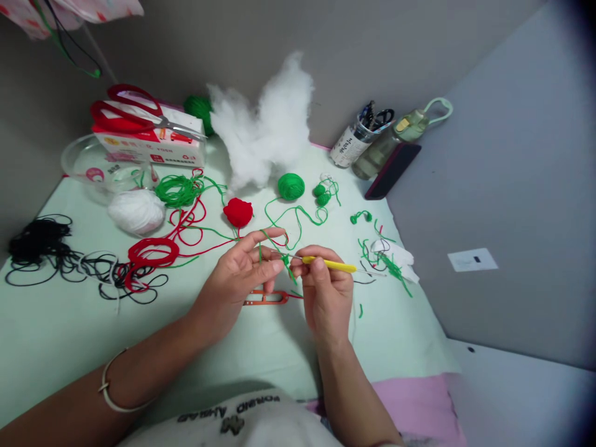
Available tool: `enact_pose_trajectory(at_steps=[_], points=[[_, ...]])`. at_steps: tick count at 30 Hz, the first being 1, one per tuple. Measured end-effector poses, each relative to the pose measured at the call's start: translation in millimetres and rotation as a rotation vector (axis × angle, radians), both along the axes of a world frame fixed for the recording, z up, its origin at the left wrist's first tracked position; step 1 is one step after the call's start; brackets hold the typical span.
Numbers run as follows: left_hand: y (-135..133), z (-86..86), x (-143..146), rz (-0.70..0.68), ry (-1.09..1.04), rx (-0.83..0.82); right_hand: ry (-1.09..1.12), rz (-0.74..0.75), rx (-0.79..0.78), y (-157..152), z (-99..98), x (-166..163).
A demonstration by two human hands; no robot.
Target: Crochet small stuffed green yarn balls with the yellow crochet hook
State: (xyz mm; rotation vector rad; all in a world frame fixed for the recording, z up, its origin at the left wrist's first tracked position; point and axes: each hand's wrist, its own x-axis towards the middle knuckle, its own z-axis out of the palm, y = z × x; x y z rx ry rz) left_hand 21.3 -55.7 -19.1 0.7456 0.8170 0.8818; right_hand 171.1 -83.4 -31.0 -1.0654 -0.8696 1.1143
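My right hand [328, 295] pinches a yellow-handled crochet hook [333, 265], its metal tip pointing left. At that tip is a small piece of green crochet [285, 259], held between the thumb and a finger of my left hand [242, 270]. Green yarn runs over my raised left index finger. Behind my hands lies a green ball of yarn [291, 186], with a loose strand trailing from it. A red ball of yarn [238, 212] rests just beyond my left fingers. Orange thread snips [267, 298] lie on the table, partly covered by my left hand.
At the left are black yarn [40, 241], red yarn [153, 252], a white yarn ball [136, 212] and a box [151, 146] with red scissors [128, 112] on it. White stuffing [265, 124] stands at the back. Right: a pen cup [349, 146], bottle [386, 143], phone [393, 171] and green scraps [395, 267].
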Motion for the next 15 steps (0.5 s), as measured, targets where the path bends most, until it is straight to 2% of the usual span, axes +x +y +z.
enact_pose_trajectory(at_steps=[2, 6, 8, 10, 15], points=[[-0.8, 0.2, -0.1, -0.001, 0.014, 0.014, -0.058, 0.004, 0.022, -0.9, 1.7, 0.5], [-2.3, 2.8, 1.4, 0.038, 0.013, 0.019, -0.402, -0.064, 0.199, -5.2, 6.0, -1.1], [-2.5, 3.9, 2.4, 0.037, -0.010, -0.007, -0.492, -0.084, 0.258, -6.8, 6.6, -2.5], [-2.1, 5.0, 2.7, 0.007, -0.034, -0.044, -0.419, -0.062, 0.239, -6.6, 6.0, -2.7], [-0.1, 8.4, -0.6, -0.067, -0.062, -0.090, -0.074, 0.058, 0.076, -1.2, 7.7, 2.5]])
